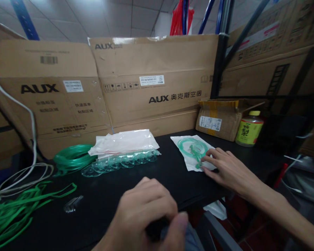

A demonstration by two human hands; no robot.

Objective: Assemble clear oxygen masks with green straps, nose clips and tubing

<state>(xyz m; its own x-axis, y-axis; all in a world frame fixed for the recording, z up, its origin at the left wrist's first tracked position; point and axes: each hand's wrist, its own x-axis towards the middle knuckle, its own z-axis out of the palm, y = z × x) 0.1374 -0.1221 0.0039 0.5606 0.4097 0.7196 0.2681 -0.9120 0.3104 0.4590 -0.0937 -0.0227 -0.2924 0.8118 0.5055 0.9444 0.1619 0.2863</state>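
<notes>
At the right, my right hand [222,165] reaches over the table with its fingers apart. Its fingertips touch the near right edge of a flat white packet [181,144], which shows a coil of thin green tubing [192,141] on its face. In the foreground my left hand [149,209] is closed, its fingers curled toward the thumb. Something dark shows in the gap of that hand, but I cannot make out what it is. Left of centre lies a row of clear green-tinted plastic masks [120,162], with white packets [125,141] behind them.
A green tubing coil [73,157], green elastic straps [13,212], small metal strips [73,203] and a white cable [31,118] lie at the left. Tall cardboard panels [157,62] stand behind. A small carton [217,120] and a yellow-labelled jar [249,130] are at the back right.
</notes>
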